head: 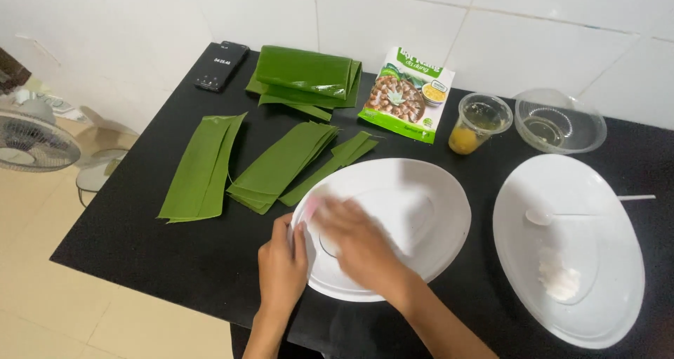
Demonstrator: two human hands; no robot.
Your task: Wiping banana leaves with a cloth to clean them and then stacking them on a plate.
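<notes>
- Presently, the step in hand looks like wiping the near plate (435, 211): the right hand (354, 243) lies blurred over its left half, seemingly closed on a small pink-white wad (312, 206), though the grip cannot be told for certain.
- The left hand (282, 264) clasps the plate's rim at 9 o'clock, steadying it.
- Judged next: the wiping should cover the plate's right half, with the rim held firm.
- A second plate (604, 303) sits at 3 o'clock, bearing a spoon (554, 216) and a white lump (559, 278).
- Leaf strips (277, 166) lie at 11 o'clock; folded leaves (305, 78), a packet (407, 96), a cup (477, 124) and a clear bowl (559, 120) stand behind.
- The bench (161, 247) is black; a phone (221, 65) lies at its far corner.
- Room: white tiled wall (491, 22), pale floor, a fan (31, 143) at 9 o'clock.
</notes>
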